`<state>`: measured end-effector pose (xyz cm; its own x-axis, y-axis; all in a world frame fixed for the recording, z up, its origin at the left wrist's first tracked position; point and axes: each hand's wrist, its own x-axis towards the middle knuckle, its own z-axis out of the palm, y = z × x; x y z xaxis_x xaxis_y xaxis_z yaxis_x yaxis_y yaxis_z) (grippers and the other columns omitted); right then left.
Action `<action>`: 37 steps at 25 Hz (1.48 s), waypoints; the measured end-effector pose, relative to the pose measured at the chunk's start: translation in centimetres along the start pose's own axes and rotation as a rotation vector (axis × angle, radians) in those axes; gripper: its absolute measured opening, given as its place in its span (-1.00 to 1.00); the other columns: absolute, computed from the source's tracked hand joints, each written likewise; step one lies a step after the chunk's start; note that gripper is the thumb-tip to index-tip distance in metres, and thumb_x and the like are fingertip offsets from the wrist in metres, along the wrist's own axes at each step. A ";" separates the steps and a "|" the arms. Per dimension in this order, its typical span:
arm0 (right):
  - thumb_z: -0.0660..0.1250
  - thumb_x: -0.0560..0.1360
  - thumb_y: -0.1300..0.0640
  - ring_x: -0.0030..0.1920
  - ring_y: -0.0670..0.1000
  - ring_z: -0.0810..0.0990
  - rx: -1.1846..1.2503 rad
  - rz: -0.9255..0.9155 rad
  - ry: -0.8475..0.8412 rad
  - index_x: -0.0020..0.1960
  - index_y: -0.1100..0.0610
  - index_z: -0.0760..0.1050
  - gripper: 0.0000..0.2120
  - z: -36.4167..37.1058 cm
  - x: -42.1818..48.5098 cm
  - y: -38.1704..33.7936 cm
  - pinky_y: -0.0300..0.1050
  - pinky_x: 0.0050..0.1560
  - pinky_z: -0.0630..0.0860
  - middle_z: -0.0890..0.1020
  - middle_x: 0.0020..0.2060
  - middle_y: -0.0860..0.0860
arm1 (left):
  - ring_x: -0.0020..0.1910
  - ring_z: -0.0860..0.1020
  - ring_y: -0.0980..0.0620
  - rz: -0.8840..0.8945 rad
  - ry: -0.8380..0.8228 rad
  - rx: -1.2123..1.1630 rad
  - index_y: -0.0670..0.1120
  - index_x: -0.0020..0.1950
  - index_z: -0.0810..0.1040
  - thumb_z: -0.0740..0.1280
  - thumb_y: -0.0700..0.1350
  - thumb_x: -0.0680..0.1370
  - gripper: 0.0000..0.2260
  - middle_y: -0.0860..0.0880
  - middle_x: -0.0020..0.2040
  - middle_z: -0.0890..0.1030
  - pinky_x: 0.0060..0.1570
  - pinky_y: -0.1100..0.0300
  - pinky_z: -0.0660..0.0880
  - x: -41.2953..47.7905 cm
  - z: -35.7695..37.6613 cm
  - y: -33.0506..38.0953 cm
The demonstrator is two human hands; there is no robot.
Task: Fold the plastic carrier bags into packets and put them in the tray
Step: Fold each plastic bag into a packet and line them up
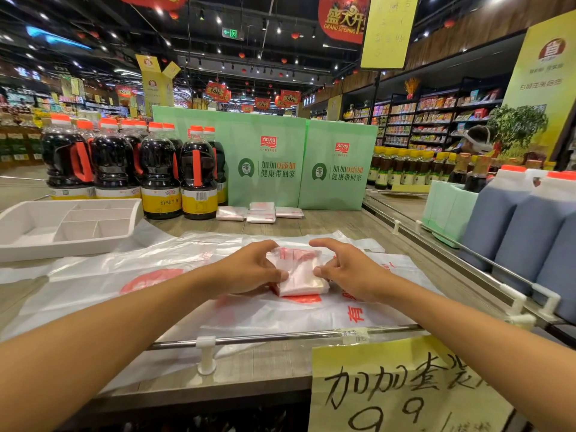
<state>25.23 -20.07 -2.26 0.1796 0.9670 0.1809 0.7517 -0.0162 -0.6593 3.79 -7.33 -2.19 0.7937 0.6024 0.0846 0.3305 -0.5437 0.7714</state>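
**On the desk, two hands grip one folded packet**

In the head view, at the middle of the wooden desk (327,226), a small white packet (300,275) with red print lies on top of flat carrier bags (149,275) spread across the surface. The left hand (249,269) holds the packet's left edge, with the thumb curled in against the side and the fingers arched over its far corner. The right hand (352,272) mirrors it on the right edge: the thumb presses the plastic and the forefinger bends over the top. Both hands are clamped on the packet, one to each side, and it sits between them on the spread bags.

To the far left stands the white tray (18,244), divided into compartments, its near corner resting on an edge of the spread plastic. It is well apart from the hands.

At the back of the desk three finished packets (261,213) lie side by side, just in front of two tall green cartons (265,182). Left of those stand dark sauce bottles (159,173) with orange caps and yellow labels.

A metal rail (280,337) runs along the near edge of the desk, over the front of the bags. A yellow handwritten sign (405,388) hangs at the lower right. Big grey-blue jugs (530,232) stand on the neighbouring shelf to the right.
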 end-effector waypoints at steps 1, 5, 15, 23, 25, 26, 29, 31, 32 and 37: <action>0.36 0.63 0.13 -0.50 -0.06 0.27 -0.005 0.003 0.004 0.46 -0.11 0.36 -0.55 0.1 0.2 0.0 -0.22 -0.50 0.27 0.38 -0.51 -0.08 | -0.32 0.52 0.08 -0.004 0.007 0.006 -0.04 0.37 0.38 0.45 -0.07 0.58 -0.58 -0.06 -0.20 0.69 -0.34 0.24 0.44 0.1 0.1 0.0; 0.34 0.64 0.14 -0.47 -0.05 0.31 0.082 0.002 -0.014 0.45 -0.07 0.39 -0.60 0.1 0.4 0.3 -0.20 -0.47 0.28 0.42 -0.44 -0.01 | -0.35 0.48 0.13 -0.008 0.049 0.035 -0.04 0.24 0.41 0.41 -0.09 0.61 -0.73 0.02 -0.24 0.61 -0.38 0.24 0.37 0.7 0.6 0.5; 0.23 0.67 -0.10 0.17 0.03 0.50 -0.345 -0.050 -0.114 0.63 -0.03 0.18 -0.43 0.7 0.9 0.3 -0.02 0.28 0.42 0.56 0.15 -0.02 | 0.36 0.41 -0.11 0.000 0.112 0.653 0.10 0.54 0.32 0.22 0.09 0.67 -0.58 -0.01 0.23 0.59 0.37 -0.11 0.26 0.6 0.8 -0.3; 0.07 0.72 -0.12 0.28 0.04 0.31 -0.559 -0.088 -0.317 0.65 -0.04 0.11 -0.47 0.5 3.9 0.1 0.02 0.44 0.22 0.31 0.14 -0.09 | 0.39 0.27 -0.10 -0.038 -0.026 0.713 0.07 0.55 0.32 0.10 0.25 0.67 -0.51 -0.04 0.36 0.35 0.37 -0.09 0.24 0.6 0.1 -1.4; 0.04 0.71 -0.16 0.33 0.06 0.31 -0.586 -0.085 -0.315 0.65 -0.08 0.08 -0.46 1.0 4.3 0.2 0.01 0.43 0.21 0.29 0.16 -0.11 | 0.40 0.25 -0.10 -0.037 -0.043 0.773 0.07 0.56 0.27 0.06 0.26 0.67 -0.49 -0.03 0.37 0.31 0.40 -0.08 0.20 0.5 0.0 -1.7; 0.03 0.71 -0.17 0.34 0.07 0.30 -0.603 -0.079 -0.312 0.65 -0.10 0.08 -0.46 1.3 4.5 0.3 0.01 0.43 0.20 0.30 0.20 -0.10 | 0.43 0.22 -0.10 -0.047 -0.047 0.790 0.08 0.57 0.24 0.04 0.27 0.68 -0.49 -0.03 0.40 0.27 0.43 -0.09 0.16 0.5 -0.1 -1.9; -0.01 0.70 -0.22 0.36 0.10 0.29 -0.706 -0.067 -0.282 0.65 -0.15 0.08 -0.46 1.7 4.5 0.4 0.04 0.43 0.20 0.31 0.37 -0.03 | 0.60 0.02 -0.04 -0.088 -0.094 0.810 0.11 0.63 0.09 -0.02 0.29 0.67 -0.44 0.02 0.61 0.08 0.53 -0.20 -0.06 0.7 -0.1 -2.2; -0.05 0.69 -0.26 0.45 0.10 0.21 -0.749 -0.047 -0.278 0.64 -0.21 0.04 -0.46 1.8 4.3 0.5 0.09 0.47 0.13 0.23 0.48 -0.06 | 0.64 -0.12 0.04 -0.121 -0.184 0.813 0.10 0.67 -0.06 -0.08 0.32 0.67 -0.39 0.12 0.67 -0.08 0.54 -0.26 -0.20 0.9 -0.5 -2.2; -0.08 0.68 -0.28 0.52 0.09 0.13 -0.747 -0.025 -0.290 0.64 -0.23 0.00 -0.46 1.7 4.2 0.6 0.11 0.51 0.06 0.17 0.55 -0.09 | 0.64 -0.16 0.06 -0.138 -0.229 0.815 0.10 0.67 -0.13 -0.10 0.34 0.66 -0.36 0.15 0.67 -0.13 0.54 -0.27 -0.24 1.0 -0.8 -2.2; -0.16 0.62 -0.41 0.64 0.09 -0.24 -0.737 0.081 -0.384 0.61 -0.32 -0.19 -0.39 1.6 4.7 1.5 0.17 0.59 -0.23 -0.14 0.64 -0.19 | 0.64 -0.22 0.08 -0.181 -0.347 0.868 0.13 0.65 -0.27 -0.11 0.41 0.62 -0.29 0.18 0.65 -0.25 0.53 -0.28 -0.29 1.7 -1.5 -2.2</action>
<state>26.20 -15.12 -3.56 0.1227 0.9729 -0.1960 0.9924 -0.1230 0.0106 3.63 -4.21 -2.81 0.7548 0.5886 -0.2897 0.6162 -0.7876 0.0051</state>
